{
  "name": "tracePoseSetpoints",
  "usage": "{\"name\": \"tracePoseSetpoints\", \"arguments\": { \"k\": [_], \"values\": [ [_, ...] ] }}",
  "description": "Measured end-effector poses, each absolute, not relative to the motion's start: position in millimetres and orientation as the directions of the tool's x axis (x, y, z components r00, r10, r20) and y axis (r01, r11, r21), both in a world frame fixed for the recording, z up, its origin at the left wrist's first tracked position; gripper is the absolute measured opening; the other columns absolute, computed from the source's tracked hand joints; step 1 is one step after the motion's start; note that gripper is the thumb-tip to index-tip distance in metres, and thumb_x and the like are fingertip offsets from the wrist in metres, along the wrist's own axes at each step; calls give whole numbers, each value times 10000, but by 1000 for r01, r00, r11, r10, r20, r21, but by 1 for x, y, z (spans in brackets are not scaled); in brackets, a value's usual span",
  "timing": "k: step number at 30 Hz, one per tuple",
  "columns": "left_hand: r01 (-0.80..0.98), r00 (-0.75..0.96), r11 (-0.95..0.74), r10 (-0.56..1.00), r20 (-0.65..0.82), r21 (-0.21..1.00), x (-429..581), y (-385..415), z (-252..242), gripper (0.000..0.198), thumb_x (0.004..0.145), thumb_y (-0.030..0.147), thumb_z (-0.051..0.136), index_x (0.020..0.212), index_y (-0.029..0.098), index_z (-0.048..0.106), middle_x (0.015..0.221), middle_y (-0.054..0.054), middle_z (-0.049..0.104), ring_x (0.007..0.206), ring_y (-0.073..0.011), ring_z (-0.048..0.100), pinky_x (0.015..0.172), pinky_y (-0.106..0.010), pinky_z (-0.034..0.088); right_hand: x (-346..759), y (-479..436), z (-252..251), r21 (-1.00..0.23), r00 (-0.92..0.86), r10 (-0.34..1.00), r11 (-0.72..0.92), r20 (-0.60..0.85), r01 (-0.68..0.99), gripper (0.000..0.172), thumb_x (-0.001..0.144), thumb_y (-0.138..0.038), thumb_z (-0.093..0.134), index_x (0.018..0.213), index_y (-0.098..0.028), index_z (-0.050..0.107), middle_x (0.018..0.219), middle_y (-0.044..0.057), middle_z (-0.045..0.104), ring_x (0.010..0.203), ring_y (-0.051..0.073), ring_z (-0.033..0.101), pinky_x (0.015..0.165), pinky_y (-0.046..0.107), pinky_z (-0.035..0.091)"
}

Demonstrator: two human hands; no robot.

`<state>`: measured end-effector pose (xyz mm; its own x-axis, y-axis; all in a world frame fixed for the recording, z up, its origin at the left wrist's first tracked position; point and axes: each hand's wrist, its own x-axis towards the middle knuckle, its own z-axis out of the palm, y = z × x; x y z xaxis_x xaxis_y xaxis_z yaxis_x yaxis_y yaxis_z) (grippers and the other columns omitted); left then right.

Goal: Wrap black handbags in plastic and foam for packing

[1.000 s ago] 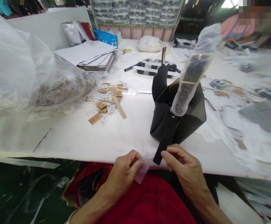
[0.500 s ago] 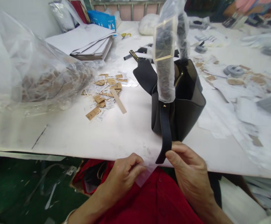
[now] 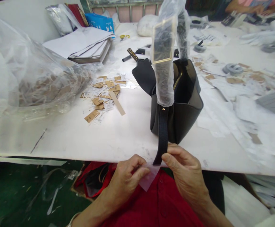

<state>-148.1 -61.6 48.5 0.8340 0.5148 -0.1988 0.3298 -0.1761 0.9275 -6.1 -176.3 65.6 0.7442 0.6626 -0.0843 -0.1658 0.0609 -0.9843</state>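
A black handbag (image 3: 187, 116) stands open on the white table, its upright handle (image 3: 165, 85) wrapped in clear plastic with a gold buckle frame. From its near side a black strap (image 3: 162, 135) hangs toward the table's front edge. My right hand (image 3: 187, 173) pinches this strap near its lower end. My left hand (image 3: 130, 175) is closed on a small translucent sheet (image 3: 150, 176), which lies close to the strap's tip. A black flap (image 3: 143, 75) sticks out from the bag's left side.
Left of the bag lie brown tags (image 3: 99, 104) and a big clear plastic bag (image 3: 40, 78). A paper stack (image 3: 80, 44) sits behind them. Wrapping scraps and tape rolls (image 3: 233, 69) cover the right side. Another person's hands (image 3: 260, 10) are at the far right.
The view has shifted slightly, so most things appear a little further left. Both hands keep their holds, and the sheet shows slightly more beside the strap's tip.
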Motion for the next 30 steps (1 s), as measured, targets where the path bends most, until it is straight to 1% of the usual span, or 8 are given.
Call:
{"name": "tracePoseSetpoints", "arguments": {
  "k": [12,14,16,18,20,23,26,30],
  "values": [
    [293,817,12,517,-257,956,-134,-83,63,134,820,299,610,777,183,559,574,62,493,510,-85,404,496,-204,289,-11,-183,60,-995,774,631,31,-55,-96,70,778,-320,754,771,-251,739,861,24,692,856,189,632,757,302,521],
    [291,819,68,498,-285,954,-130,-86,64,131,839,302,582,793,187,540,596,51,546,521,-95,470,505,-203,318,-8,-186,64,-997,737,672,-32,-76,-74,120,805,-354,723,771,-239,721,844,21,691,826,189,638,749,300,520],
    [284,819,101,491,-297,953,-127,-88,62,138,869,304,543,792,193,520,636,23,624,562,-121,566,533,-210,366,3,-189,77,-988,695,717,-138,-53,67,188,849,-391,665,764,-229,705,819,24,692,784,191,641,721,299,514],
    [271,823,106,490,-287,957,-128,-89,59,146,890,309,528,796,198,513,677,-2,677,605,-145,623,555,-218,398,18,-191,104,-910,701,706,-216,104,353,221,876,-408,624,760,-235,696,804,31,697,760,201,639,710,311,503],
    [256,828,79,496,-261,963,-130,-91,56,145,899,302,530,797,200,522,689,-9,692,619,-148,633,561,-218,402,36,-186,139,-715,684,609,-258,401,649,167,878,-398,627,818,-257,694,859,45,707,818,224,640,777,345,494],
    [222,844,18,497,-201,975,-133,-95,51,153,900,284,537,773,199,519,677,-7,687,605,-140,616,555,-217,382,58,-162,188,-424,526,501,-311,687,850,195,842,-405,671,975,-263,680,1055,79,693,1021,278,615,917,410,453],
    [179,856,-24,496,-143,984,-132,-95,49,180,900,299,537,756,198,502,674,-13,686,592,-139,603,540,-219,360,74,-129,211,-392,563,619,-404,547,826,376,772,-488,715,1025,-213,677,995,103,706,949,308,641,825,412,476],
    [179,834,50,522,-178,983,-129,-92,49,203,938,355,478,807,202,507,733,-29,711,655,-163,635,567,-232,381,87,-108,199,-568,583,803,-426,122,705,354,795,-539,667,961,-233,730,814,45,731,755,246,670,683,342,475]
  ]
}}
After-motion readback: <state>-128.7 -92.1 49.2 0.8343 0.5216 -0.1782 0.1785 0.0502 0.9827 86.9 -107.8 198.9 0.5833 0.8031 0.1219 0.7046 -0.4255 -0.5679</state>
